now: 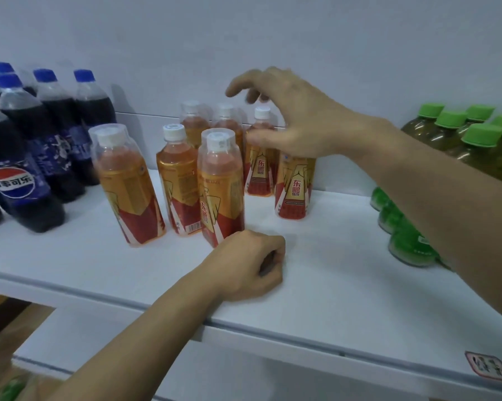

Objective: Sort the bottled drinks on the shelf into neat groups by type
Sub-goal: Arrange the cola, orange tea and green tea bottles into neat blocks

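Note:
Several orange-and-red energy drink bottles (pixel 221 186) stand clustered mid-shelf. My right hand (pixel 290 120) hovers over the rightmost one (pixel 294 188), fingers spread and blurred; its palm hides that bottle's cap, and I see no fingers wrapped around it. My left hand (pixel 249 264) rests as a loose fist on the white shelf (pixel 331 285), just in front of the nearest orange bottle, holding nothing. Dark cola bottles with blue caps (pixel 18 175) are grouped at the left. Green-capped tea bottles (pixel 458 134) are grouped at the right.
Bright green bottles (pixel 409 241) stand at the right, partly behind my right forearm. A small label sticker (pixel 488 369) sits on the shelf's front edge at lower right. A lower shelf (pixel 99 342) shows beneath. A white wall backs the shelf.

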A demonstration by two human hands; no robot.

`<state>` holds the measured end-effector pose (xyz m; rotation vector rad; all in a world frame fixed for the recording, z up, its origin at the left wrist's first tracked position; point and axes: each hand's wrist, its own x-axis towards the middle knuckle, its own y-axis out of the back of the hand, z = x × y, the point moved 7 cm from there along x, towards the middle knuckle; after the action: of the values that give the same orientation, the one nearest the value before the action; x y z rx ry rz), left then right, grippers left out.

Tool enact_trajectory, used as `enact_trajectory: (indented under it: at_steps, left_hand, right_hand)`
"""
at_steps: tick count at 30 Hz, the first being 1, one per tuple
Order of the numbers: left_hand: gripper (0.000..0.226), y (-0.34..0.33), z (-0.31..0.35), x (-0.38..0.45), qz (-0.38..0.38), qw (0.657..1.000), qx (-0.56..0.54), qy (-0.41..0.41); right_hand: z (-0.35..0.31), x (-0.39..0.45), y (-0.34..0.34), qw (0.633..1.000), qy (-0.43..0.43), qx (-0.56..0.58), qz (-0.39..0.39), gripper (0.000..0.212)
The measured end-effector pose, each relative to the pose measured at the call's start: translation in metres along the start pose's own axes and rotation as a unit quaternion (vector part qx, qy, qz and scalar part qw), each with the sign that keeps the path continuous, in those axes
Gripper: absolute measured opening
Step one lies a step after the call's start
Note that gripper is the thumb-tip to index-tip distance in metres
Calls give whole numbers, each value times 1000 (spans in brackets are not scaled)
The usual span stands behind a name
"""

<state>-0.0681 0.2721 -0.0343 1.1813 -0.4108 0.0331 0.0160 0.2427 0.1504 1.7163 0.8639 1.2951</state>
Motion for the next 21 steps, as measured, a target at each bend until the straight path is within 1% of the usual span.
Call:
enact_trajectory:
  at_steps: [1,2,5,7,9,10,13,15,18,21]
  left_hand:
    - [7,0,1,0,-1,1000,1,-1]
    - [8,1,1,0,-2,1000,3,-1]
    - [9,2,2,0,0,1000,6,-1]
    - [10,2,1,-1,2,1000,4,2]
    - [10,1,2,-1,-1,1000,0,-1]
    - [10,1,2,-2,-3,1000,2,-4]
    - [8,-1,0,-1,-2,1000,11,-6]
    - [8,0,0,-2,8,1000,15,-12]
    - [9,0,1,-3,15,1000,19,-18]
    - [10,1,0,-2,12,1000,18,-15]
  right_hand:
    - [-14,2,-3,998,3,60,-2,49]
    - [-25,5,-11,997,-8,79,-18,47]
    - [-39,14,-47,996,-42,4,-84,69]
    - [-40,17,-56,995,-57,-4,-81,82]
    - [-39,19,-50,995,-69,4,-78,87]
    - [-37,21,-46,993,-75,-2,-89,85]
    - [-30,26,-33,988,-86,-30,-125,66]
    - [-22,30,-28,986,-99,-35,-133,57]
    - [-9,39,-26,983,-110,-56,-136,50]
    - [10,49,-27,976,-136,-87,-147,51]
